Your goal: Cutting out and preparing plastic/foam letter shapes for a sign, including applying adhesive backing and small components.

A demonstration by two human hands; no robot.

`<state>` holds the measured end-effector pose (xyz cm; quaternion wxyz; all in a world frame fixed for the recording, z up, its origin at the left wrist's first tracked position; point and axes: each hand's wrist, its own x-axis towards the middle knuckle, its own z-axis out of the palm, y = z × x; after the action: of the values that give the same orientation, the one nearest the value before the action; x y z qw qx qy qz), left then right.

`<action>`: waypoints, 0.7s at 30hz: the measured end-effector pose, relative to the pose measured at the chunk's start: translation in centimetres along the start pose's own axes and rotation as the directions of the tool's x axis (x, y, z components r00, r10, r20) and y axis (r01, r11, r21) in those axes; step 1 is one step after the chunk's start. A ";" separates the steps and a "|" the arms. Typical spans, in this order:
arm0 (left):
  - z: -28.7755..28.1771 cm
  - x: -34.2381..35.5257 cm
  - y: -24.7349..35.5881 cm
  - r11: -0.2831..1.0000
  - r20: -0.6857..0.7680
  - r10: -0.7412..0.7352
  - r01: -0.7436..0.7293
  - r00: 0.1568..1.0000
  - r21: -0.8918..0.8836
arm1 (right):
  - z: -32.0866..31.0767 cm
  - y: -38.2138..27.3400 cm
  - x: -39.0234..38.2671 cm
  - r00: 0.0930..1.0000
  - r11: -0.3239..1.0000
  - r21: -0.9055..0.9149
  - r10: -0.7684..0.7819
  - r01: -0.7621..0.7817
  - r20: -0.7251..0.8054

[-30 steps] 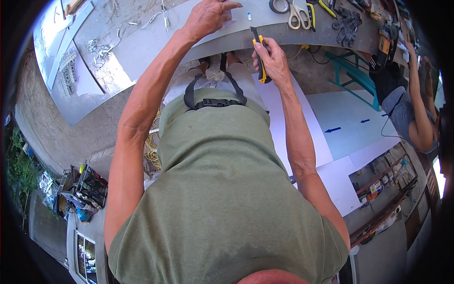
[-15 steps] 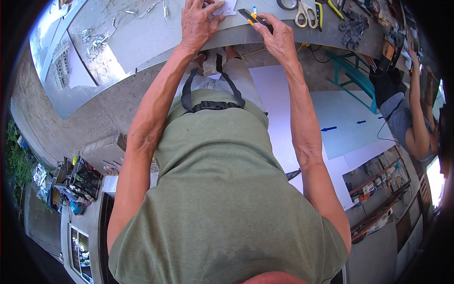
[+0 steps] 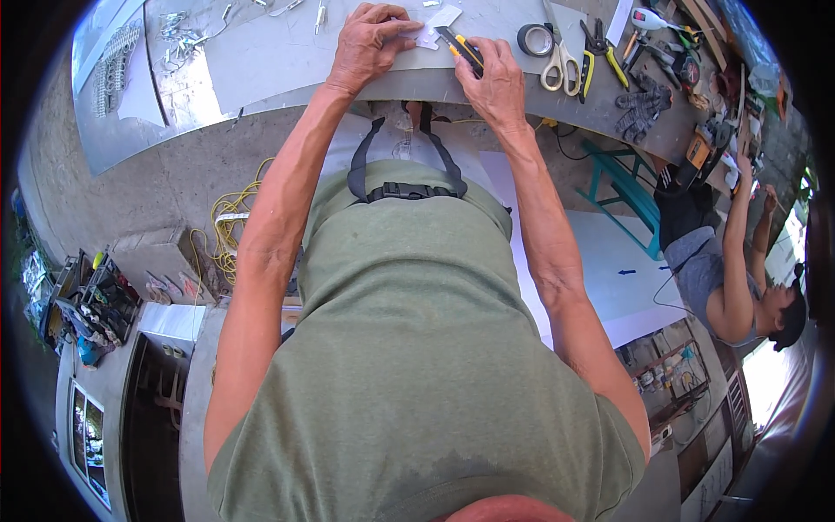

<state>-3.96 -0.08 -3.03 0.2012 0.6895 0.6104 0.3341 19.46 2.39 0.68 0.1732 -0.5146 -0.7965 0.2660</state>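
At the top middle, my left hand has its fingers closed on a small white piece lying on the grey sheet that covers part of the metal worktable. Just right of it, my right hand is shut on a yellow and black utility knife, its tip beside a second small white piece. Black tape, white-handled scissors and yellow-handled pliers lie to the right.
A grey glove and assorted tools crowd the table's right end. A co-worker is at the right, by a teal bench. Yellow cord is on the concrete at left. White boards lie below the table.
My right hand has risen with the knife and brought its tip beside the white pieces. My left fingers have lowered onto a piece. The co-worker's head has come into view.
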 end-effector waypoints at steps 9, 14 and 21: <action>0.2 -0.6 0.1 1.000 -0.009 -0.012 0.012 1.000 -0.015 | 0.7 -1.0 -0.9 0.999 0.991 -0.134 -0.011 0.004 -0.045; 0.4 -0.2 -0.1 0.999 -0.012 0.039 -0.040 0.999 -0.013 | 0.9 -0.5 -1.3 0.998 0.987 -0.159 -0.030 0.020 -0.060; -0.9 -0.6 0.2 0.990 0.108 0.134 -0.137 0.985 0.016 | 0.5 -0.7 -3.4 0.992 0.991 0.084 0.110 -0.105 -0.054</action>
<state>-4.47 -0.85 -2.45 0.2021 0.7485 0.5544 0.3024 20.10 -1.09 0.74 0.2026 -0.5570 -0.7506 0.2919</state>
